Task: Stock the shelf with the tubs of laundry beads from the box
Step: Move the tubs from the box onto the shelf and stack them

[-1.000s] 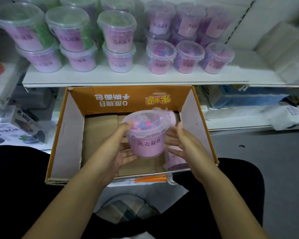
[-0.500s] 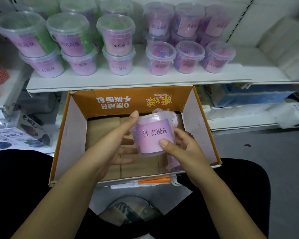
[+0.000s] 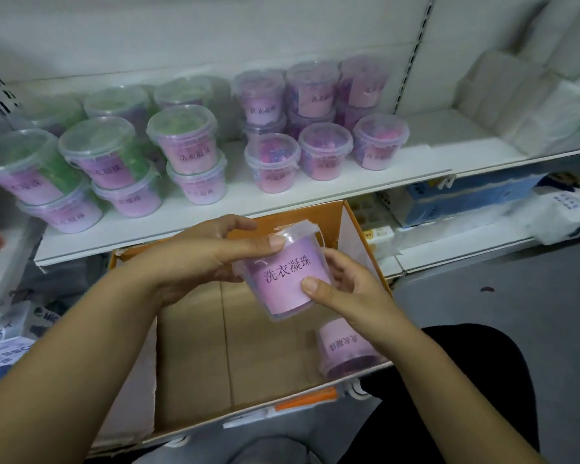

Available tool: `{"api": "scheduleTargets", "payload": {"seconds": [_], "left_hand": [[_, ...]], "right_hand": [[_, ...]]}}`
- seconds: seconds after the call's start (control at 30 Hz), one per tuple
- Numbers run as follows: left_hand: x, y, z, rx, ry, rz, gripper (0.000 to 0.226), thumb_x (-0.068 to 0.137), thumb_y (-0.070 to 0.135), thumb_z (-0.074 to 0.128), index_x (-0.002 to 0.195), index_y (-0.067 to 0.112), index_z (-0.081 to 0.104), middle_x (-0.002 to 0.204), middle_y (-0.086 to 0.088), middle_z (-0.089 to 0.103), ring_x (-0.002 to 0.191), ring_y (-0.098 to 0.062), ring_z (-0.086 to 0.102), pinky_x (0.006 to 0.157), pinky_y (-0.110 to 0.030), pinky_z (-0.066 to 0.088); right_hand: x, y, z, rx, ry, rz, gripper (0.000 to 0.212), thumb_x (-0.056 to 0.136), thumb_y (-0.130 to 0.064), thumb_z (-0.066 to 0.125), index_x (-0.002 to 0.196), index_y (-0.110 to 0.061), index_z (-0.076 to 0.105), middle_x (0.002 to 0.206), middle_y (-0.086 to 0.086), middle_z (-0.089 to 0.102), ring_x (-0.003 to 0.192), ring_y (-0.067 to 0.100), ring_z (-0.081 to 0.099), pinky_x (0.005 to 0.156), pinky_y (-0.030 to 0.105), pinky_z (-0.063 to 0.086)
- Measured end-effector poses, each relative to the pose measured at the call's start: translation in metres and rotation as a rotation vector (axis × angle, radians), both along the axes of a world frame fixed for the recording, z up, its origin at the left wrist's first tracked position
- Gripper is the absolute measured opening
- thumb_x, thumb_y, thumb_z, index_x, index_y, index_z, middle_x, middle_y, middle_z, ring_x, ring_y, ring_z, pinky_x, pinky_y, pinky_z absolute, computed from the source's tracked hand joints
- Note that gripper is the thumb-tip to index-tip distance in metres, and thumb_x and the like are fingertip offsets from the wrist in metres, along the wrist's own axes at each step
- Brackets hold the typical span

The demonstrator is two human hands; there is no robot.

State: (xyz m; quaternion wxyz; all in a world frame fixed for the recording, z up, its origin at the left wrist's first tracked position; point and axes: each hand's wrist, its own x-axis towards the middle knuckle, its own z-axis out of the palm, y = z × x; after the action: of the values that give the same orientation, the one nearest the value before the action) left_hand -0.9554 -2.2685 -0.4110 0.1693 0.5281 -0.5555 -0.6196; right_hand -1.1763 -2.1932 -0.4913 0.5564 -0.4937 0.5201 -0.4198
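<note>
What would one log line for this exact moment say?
left hand: holds tub by rim | right hand: holds its lower side | tub: tilted, above box | second tub: in box, label upside down | shelf: many tubs

Shop, retail aisle. White metal shelf [image 3: 282, 209] on slotted upright [image 3: 416, 51], stocked with identical labelled tubs [image 3: 185, 145], double-stacked in rows, green-filled at left, pink-purple at right. White wrapped packs [image 3: 529, 95] fill next bay. Lower shelf carries blue boxes [image 3: 466, 199] and white bagged goods [image 3: 563, 216]. Open cardboard box [image 3: 195, 346] of stock in front of shelving; grey floor [image 3: 516, 296].
</note>
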Motion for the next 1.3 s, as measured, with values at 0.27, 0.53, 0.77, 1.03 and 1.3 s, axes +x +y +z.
{"api": "scheduleTargets", "payload": {"seconds": [0.27, 0.53, 0.77, 1.03, 1.3], "left_hand": [[-0.023, -0.033, 0.016, -0.039, -0.244, -0.207, 0.096, 0.057, 0.060, 0.089, 0.139, 0.030, 0.049, 0.120, 0.003, 0.071, 0.093, -0.004, 0.073, 0.066, -0.016, 0.054], [-0.046, -0.093, 0.048, -0.353, -0.445, -0.084, 0.110, 0.030, 0.076, 0.079, 0.127, 0.029, 0.056, 0.116, 0.004, 0.068, 0.104, -0.014, 0.066, 0.079, -0.032, 0.054], [-0.065, -0.156, 0.058, -0.559, -0.602, 0.014, 0.120, 0.045, 0.078, 0.083, 0.146, 0.026, 0.045, 0.128, 0.000, 0.061, 0.112, -0.021, 0.062, 0.096, -0.040, 0.052], [-0.090, -0.212, 0.046, -0.572, -0.556, 0.047, 0.110, 0.054, 0.053, 0.091, 0.148, 0.025, 0.041, 0.141, -0.007, 0.053, 0.117, -0.026, 0.058, 0.070, -0.025, 0.050], [-0.089, -0.229, 0.036, -0.613, -0.631, 0.037, 0.103, 0.061, 0.042, 0.092, 0.148, 0.029, 0.037, 0.148, -0.004, 0.047, 0.123, -0.025, 0.052, 0.098, -0.043, 0.051]], "right_hand": [[-0.023, -0.023, -0.010, -0.039, 0.031, 0.088, 0.069, 0.073, -0.053, 0.083, 0.135, -0.040, 0.055, 0.129, -0.012, 0.066, 0.116, 0.009, 0.064, 0.097, 0.032, 0.055], [-0.027, -0.087, -0.014, -0.102, 0.069, -0.035, 0.096, 0.068, -0.066, 0.080, 0.147, -0.027, 0.042, 0.136, -0.015, 0.055, 0.115, 0.002, 0.062, 0.100, 0.031, 0.053], [-0.052, -0.084, -0.086, -0.148, 0.666, -0.109, 0.044, 0.079, -0.053, 0.066, 0.115, -0.027, 0.069, 0.110, -0.011, 0.067, 0.103, 0.011, 0.063, 0.088, 0.028, 0.050], [-0.051, -0.125, -0.087, -0.163, 0.565, -0.101, 0.047, 0.088, -0.041, 0.071, 0.129, -0.019, 0.063, 0.125, 0.000, 0.063, 0.114, 0.018, 0.060, 0.098, 0.035, 0.049], [-0.045, -0.144, -0.094, -0.143, 0.622, -0.082, 0.045, 0.092, -0.041, 0.067, 0.131, -0.020, 0.059, 0.122, -0.001, 0.060, 0.109, 0.017, 0.056, 0.095, 0.033, 0.049]]}}
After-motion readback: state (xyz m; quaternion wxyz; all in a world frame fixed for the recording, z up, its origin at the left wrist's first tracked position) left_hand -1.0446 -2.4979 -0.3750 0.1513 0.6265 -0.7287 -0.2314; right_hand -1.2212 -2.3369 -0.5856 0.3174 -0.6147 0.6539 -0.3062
